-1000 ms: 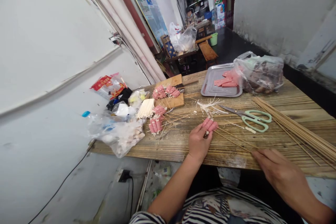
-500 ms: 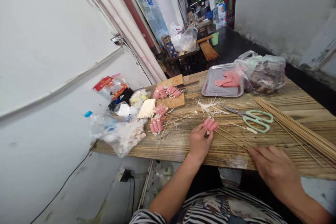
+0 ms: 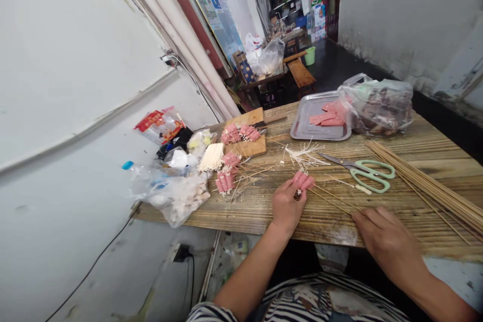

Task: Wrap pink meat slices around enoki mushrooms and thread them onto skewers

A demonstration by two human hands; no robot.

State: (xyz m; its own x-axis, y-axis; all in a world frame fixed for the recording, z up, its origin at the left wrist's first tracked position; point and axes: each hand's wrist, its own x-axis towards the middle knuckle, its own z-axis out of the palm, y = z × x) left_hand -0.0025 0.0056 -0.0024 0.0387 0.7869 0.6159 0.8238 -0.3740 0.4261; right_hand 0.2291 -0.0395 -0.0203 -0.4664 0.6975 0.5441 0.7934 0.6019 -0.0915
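My left hand (image 3: 287,202) rests on the wooden table (image 3: 407,196), fingers closed on a row of pink meat rolls (image 3: 303,180) threaded on thin bamboo skewers (image 3: 332,200). My right hand (image 3: 385,236) lies near the table's front edge with its fingertips pinched on the near end of those skewers. A long bundle of bare bamboo skewers (image 3: 426,181) runs along the right side. Green-handled scissors (image 3: 362,170) lie just beyond my hands, next to loose enoki mushroom strands (image 3: 304,153).
Finished meat-roll skewers (image 3: 225,177) lie left of my hand and on a cutting board (image 3: 247,133). A steel tray (image 3: 315,116) with pink meat slices and a full plastic bag (image 3: 377,103) sit at the back. Plastic bags (image 3: 169,188) crowd the left end by the wall.
My right hand has slid leftward along the skewers toward my left hand. My left hand stays on the meat rolls.
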